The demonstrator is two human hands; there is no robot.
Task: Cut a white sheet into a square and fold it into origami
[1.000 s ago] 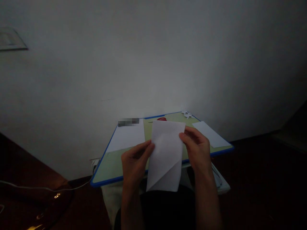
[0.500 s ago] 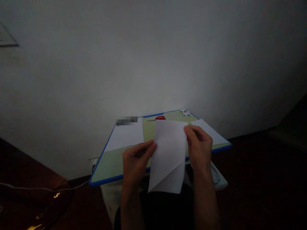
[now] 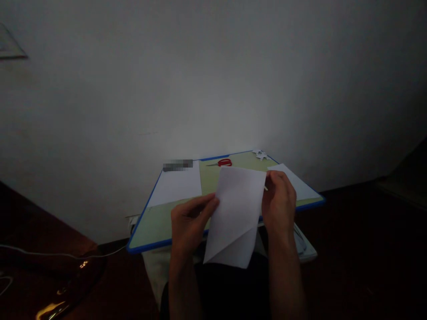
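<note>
A white sheet of paper (image 3: pixel 236 204) is held up in front of me, over the table's near edge. A diagonal crease or folded edge crosses its lower part. My left hand (image 3: pixel 191 220) pinches its left edge between thumb and fingers. At the upper right corner, my right hand (image 3: pixel 279 200) is closed with its fingertips on the paper's edge; part of its grip is hidden. A small white sliver shows between the right fingers and the sheet. Beyond the paper, red-handled scissors (image 3: pixel 224 163) lie on the table.
The pale green table (image 3: pixel 151 229) has a blue rim and stands against a wall. White sheets lie at its left (image 3: pixel 178 184) and right (image 3: pixel 293 184). Cut paper pieces (image 3: pixel 261 154) sit at the back right corner. A blurred-out dark object (image 3: pixel 178 165) lies at the back left.
My right hand has shifted slightly at the upper right corner, its thumb no longer showing on the front of the sheet. The paper tilts a little more; the left hand keeps its pinch.
</note>
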